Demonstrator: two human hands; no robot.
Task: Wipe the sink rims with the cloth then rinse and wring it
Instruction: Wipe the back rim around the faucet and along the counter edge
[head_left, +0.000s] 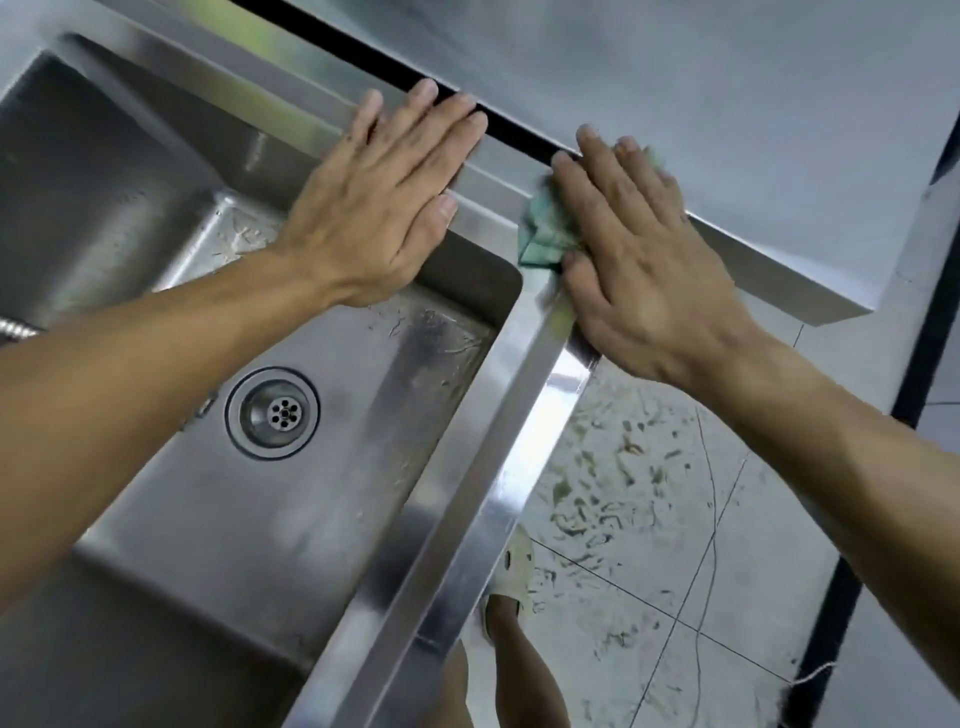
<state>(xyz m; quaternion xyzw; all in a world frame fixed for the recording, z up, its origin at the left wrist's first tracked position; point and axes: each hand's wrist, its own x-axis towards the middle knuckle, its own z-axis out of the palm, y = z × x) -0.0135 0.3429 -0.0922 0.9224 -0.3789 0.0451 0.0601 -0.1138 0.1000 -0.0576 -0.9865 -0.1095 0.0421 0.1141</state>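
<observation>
Cloth (543, 234) — green, bunched, upper centre-right of frame, on the far right corner of the sink rim, mostly covered by a hand.

Left third: steel sink (498, 462) basin, wet streaks on its floor; drain (272, 413) at centre-left, no water running that I can see. A bit of ribbed hose shows at the far left edge.

Centre: left hand (384, 202) flat, fingers straight and together, palm pressed on the back rim at upper centre. Holds nothing; looks like a brace.

Right of centre: right hand (639, 249) spread over the cloth, fingers fairly straight, pressing it down on the corner where back rim meets right rim. Pressing rather than gripping, as far as shows. Cloth edges poke out at the thumb side and by the fingertips.

Right and lower right: adjoining steel table (727, 104) surface beyond a dark gap; tiled floor (649, 493) below, sandalled foot (511, 582) at bottom centre.

Step in hand, my reading: wiping the rims, at the far corner. Rinse and wring not yet begun.

Next move likely calls for dragging the cloth along the right rim toward the bottom of frame, keeping even downward pressure so it does not slip off the narrow edge.
</observation>
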